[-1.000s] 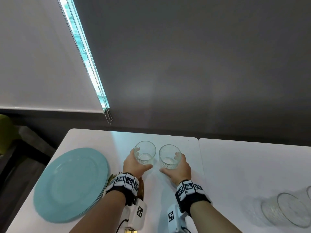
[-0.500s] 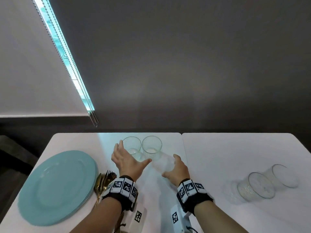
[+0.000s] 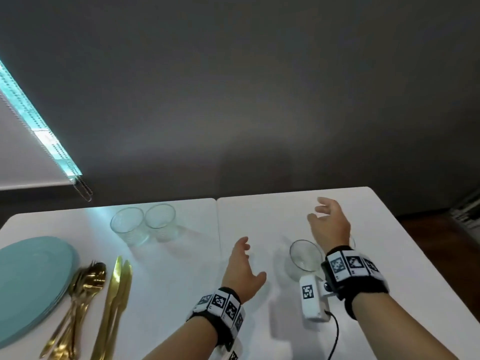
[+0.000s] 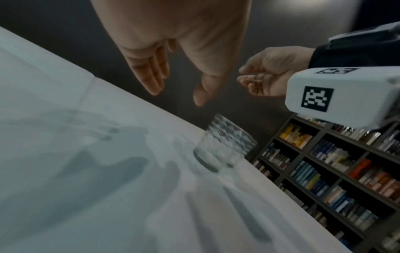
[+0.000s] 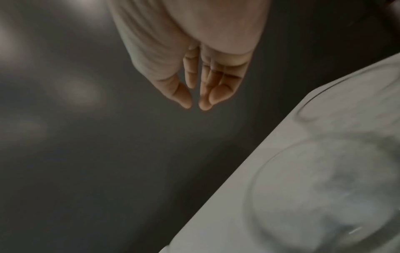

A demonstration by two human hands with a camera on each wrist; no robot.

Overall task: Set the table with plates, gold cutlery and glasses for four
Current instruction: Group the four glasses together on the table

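Note:
Two clear glasses (image 3: pixel 127 227) (image 3: pixel 159 222) stand side by side near the table's far edge, with no hand on them. A stack of teal plates (image 3: pixel 31 276) lies at the left. Beside it are gold spoons and forks (image 3: pixel 85 281) and gold knives (image 3: pixel 117 294). My left hand (image 3: pixel 244 266) hovers open over the table's middle, left of a third glass (image 3: pixel 305 258). My right hand (image 3: pixel 320 214) is open above and beyond that glass, holding nothing. The left wrist view shows the glass (image 4: pixel 225 147) below my spread left hand (image 4: pixel 179 95).
The white table (image 3: pixel 259 320) is two tops joined by a seam down the middle. Another glass rim (image 5: pixel 346 102) shows by the table's right edge. A bookshelf (image 4: pixel 324 171) stands beyond the right end. A dark wall runs behind the table.
Both hands let go of the two glasses at the far edge and swung right, open, toward the glasses on the right half. The view turned right with them.

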